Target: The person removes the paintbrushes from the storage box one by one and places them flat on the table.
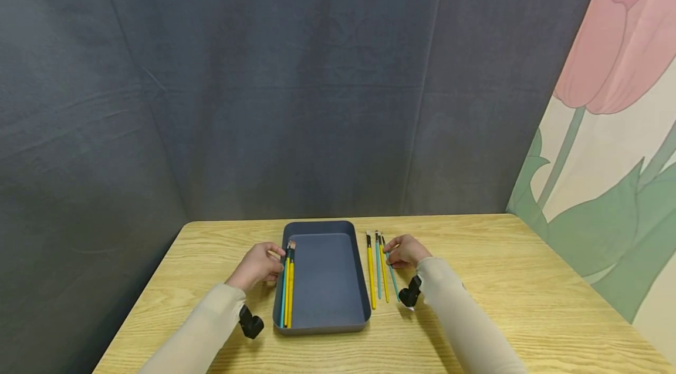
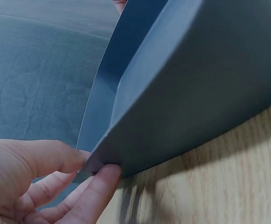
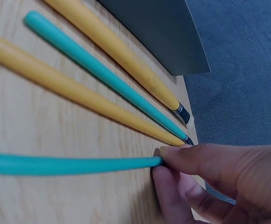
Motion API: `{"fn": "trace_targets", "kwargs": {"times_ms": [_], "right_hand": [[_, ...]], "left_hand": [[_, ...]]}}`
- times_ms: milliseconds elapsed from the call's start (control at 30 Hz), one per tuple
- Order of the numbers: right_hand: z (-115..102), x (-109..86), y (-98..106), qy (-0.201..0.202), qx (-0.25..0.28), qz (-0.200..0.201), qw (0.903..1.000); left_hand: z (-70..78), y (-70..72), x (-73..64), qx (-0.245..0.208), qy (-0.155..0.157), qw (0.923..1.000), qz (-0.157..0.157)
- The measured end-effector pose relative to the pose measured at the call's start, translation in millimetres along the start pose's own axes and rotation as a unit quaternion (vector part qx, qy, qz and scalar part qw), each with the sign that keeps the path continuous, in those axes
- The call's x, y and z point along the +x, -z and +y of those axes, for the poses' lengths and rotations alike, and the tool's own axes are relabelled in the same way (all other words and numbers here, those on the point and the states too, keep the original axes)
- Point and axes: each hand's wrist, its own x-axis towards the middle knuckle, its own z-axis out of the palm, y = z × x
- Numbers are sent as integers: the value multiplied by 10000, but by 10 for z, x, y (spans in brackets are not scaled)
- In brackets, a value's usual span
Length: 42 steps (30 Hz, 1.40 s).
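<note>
The likeliest trouble is crowding at the bristle ends: the turquoise paintbrush (image 3: 74,164) in the right hand (image 1: 405,252) converges there with the next yellow paintbrush (image 3: 79,95), so the fingers could drag that neighbour along. Pinched well away from its handle tip, the brush might also swivel if raised. A hard tug by the left hand (image 1: 257,265) could tip the gray tray (image 1: 330,289) and roll the paintbrushes (image 1: 291,292) lying along its left wall.

The right thumb and fingers are closed to a narrow pinch around the turquoise brush, rightmost of the row on the tabletop (image 1: 475,280), between the tray's right edge and the table's right edge; whether its gripped end is lifted, I cannot tell. The left thumb and fingers nip the tray's left rim, little apart.
</note>
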Motion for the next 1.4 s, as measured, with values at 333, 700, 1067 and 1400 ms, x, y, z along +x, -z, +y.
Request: {"fn": "trace_targets", "kwargs": {"times_ms": [333, 700, 1067, 1400], "right_hand": [[24, 15, 1, 36, -94, 15, 9999], [29, -18, 35, 177, 5, -240, 9996], [-61, -68, 146, 173, 206, -502, 9984], [-317, -136, 169, 581, 354, -774, 9947]], "left_hand": [[-18, -5, 17, -3, -4, 10000, 12], [-22, -14, 20, -103, -29, 9999, 23], [-30, -11, 25, -67, -18, 10000, 14], [-14, -16, 13, -46, -26, 10000, 23]]}}
